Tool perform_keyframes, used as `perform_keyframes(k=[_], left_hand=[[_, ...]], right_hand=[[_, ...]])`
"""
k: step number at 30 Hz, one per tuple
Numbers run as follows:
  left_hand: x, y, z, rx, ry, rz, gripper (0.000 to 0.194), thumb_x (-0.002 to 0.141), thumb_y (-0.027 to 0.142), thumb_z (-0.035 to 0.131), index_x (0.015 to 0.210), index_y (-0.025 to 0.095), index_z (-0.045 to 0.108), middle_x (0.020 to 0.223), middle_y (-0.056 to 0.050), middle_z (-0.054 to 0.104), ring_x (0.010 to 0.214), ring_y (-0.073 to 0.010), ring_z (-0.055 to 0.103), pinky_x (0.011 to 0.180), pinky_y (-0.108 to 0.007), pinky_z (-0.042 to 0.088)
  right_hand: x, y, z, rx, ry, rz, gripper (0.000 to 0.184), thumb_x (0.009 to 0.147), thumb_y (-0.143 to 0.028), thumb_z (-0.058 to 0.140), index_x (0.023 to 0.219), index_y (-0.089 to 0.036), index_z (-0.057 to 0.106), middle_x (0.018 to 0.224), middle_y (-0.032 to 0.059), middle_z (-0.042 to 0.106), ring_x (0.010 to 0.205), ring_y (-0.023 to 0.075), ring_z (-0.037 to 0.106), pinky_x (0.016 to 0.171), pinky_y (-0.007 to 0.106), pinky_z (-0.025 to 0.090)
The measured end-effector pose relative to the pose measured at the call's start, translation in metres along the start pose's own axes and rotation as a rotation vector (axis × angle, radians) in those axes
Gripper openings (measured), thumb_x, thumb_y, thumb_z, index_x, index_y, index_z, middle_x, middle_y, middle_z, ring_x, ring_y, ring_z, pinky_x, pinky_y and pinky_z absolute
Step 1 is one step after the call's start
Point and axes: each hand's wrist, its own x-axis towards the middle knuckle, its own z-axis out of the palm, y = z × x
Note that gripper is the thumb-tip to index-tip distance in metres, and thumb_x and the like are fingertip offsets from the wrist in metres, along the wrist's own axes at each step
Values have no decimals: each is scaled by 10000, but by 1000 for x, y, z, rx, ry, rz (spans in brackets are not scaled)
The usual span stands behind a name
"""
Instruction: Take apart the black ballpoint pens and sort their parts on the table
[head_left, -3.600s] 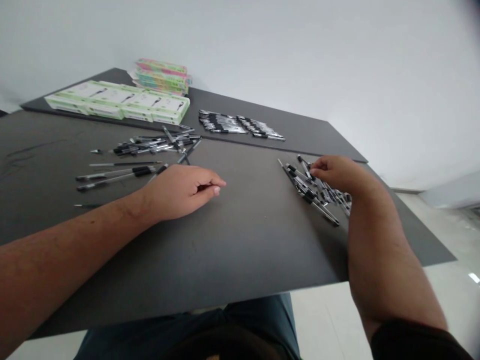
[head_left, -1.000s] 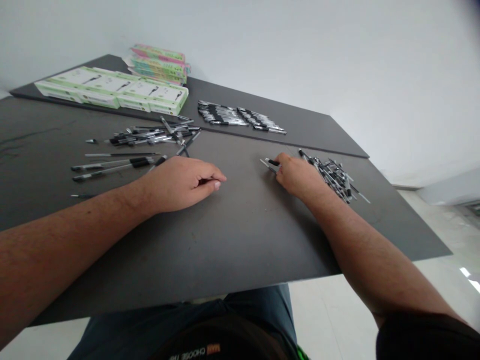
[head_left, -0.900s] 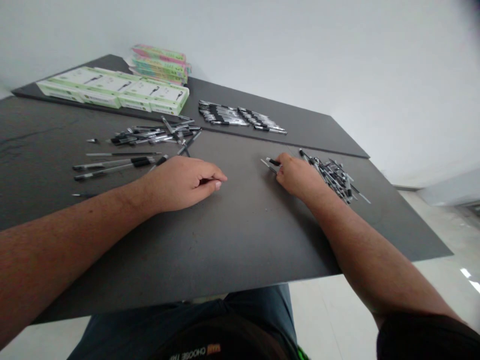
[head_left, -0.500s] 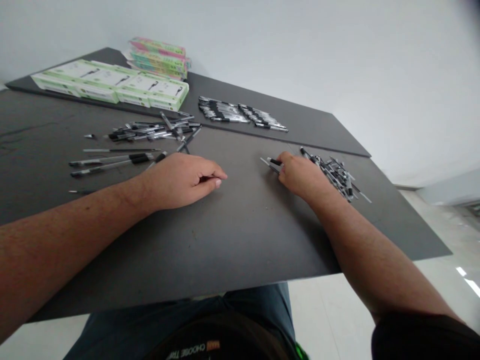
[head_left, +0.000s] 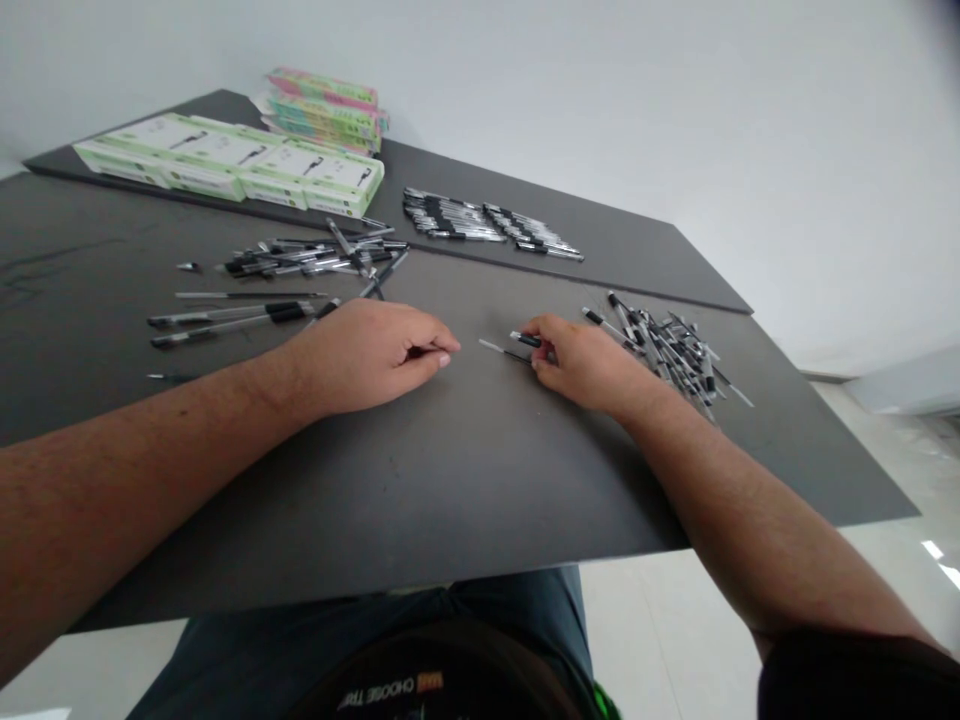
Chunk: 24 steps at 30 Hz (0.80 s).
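My right hand [head_left: 581, 365] is curled on the dark tabletop [head_left: 390, 480], pinching a thin black-gripped gel pen [head_left: 525, 345] whose tip points left. Just right of that hand lies a loose heap of similar pens [head_left: 667, 350]. My left hand [head_left: 367, 355] rests in a loose fist near the table's middle, its fingertips apart from the pen in my right hand. No pen shows clearly in the left fist. Behind its wrist lie several separate pens [head_left: 232, 315] and a tangled pile of pens [head_left: 315, 258].
Neat rows of pens [head_left: 487, 223] lie on a second dark board [head_left: 637, 275] at the back. White-and-green boxes [head_left: 225, 165] stand at the far left, with a stack of colourful packets [head_left: 322, 110] behind them. The table's right edge drops to a pale floor.
My right hand has moved left from the heap, carrying a pen. My left hand has barely moved. The view has shifted slightly.
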Motion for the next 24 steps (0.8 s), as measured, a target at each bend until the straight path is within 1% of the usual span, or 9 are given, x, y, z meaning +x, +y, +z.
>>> perform_keyframes(k=[3, 6, 8, 10, 13, 17, 19, 22, 24], left_hand=[[1, -1, 3, 23, 31, 37, 433, 1083, 403, 557, 1291, 200, 879, 1211, -115, 883, 1182, -306, 802, 1096, -405, 563], [2, -4, 9, 26, 5, 93, 361, 1043, 390, 666, 1259, 191, 876, 1208, -121, 865, 1169, -306, 786, 1093, -415, 553], [4, -5, 14, 33, -21, 111, 290, 1039, 370, 701, 1189, 203, 885, 1162, -112, 857, 1126, -297, 780, 1064, -414, 548], [5, -4, 17, 37, -37, 122, 226, 1051, 326, 693, 1098, 221, 888, 1089, -90, 846, 1060, -274, 774, 1019, -396, 541], [7, -2, 18, 43, -46, 122, 211, 1053, 258, 665, 1014, 226, 870, 1026, -73, 826, 1001, -248, 761, 970, -372, 530], [6, 0, 17, 78, -42, 104, 197, 1038, 231, 650, 957, 216, 829, 996, -71, 801, 971, -249, 742, 935, -371, 517], [5, 0, 17, 80, -41, 90, 186, 1027, 224, 647, 935, 215, 810, 981, -69, 787, 946, -246, 729, 905, -368, 508], [5, -3, 19, 73, -31, 81, 169, 1001, 201, 642, 906, 212, 781, 954, -68, 764, 909, -241, 708, 871, -365, 495], [6, -6, 19, 76, -21, 80, 160, 987, 196, 638, 889, 213, 763, 944, -70, 756, 902, -243, 701, 863, -367, 492]], right_hand=[[-1, -8, 9, 73, 18, -148, 434, 1041, -143, 651, 1458, -213, 746, 1230, 99, 875, 1095, 270, 808, 997, 337, 571], [-1, -13, 16, 124, 51, -252, 357, 1050, -152, 639, 1378, -215, 762, 1205, 101, 871, 1072, 274, 803, 975, 354, 574], [-2, -15, 18, 146, 62, -274, 342, 1042, -150, 648, 1355, -223, 764, 1209, 98, 868, 1082, 274, 801, 973, 358, 573], [-1, -16, 20, 157, 72, -284, 341, 1034, -144, 653, 1344, -232, 765, 1221, 97, 867, 1097, 274, 800, 976, 360, 573], [0, -16, 23, 169, 92, -307, 332, 1034, -144, 652, 1328, -246, 766, 1230, 89, 867, 1108, 272, 799, 980, 361, 576], [-1, -14, 24, 182, 121, -349, 313, 1031, -167, 668, 1318, -234, 773, 1192, 89, 868, 1093, 274, 798, 969, 367, 582], [-1, -9, 21, 178, 164, -360, 291, 1012, -177, 687, 1282, -219, 786, 1157, 99, 866, 1044, 277, 794, 951, 376, 588], [-3, 3, 13, 186, 287, -374, 228, 974, -186, 707, 1179, -205, 804, 1074, 105, 852, 970, 277, 781, 923, 392, 593], [-5, 11, 7, 207, 345, -386, 193, 963, -186, 700, 1124, -199, 808, 1022, 98, 836, 925, 268, 770, 891, 391, 590]])
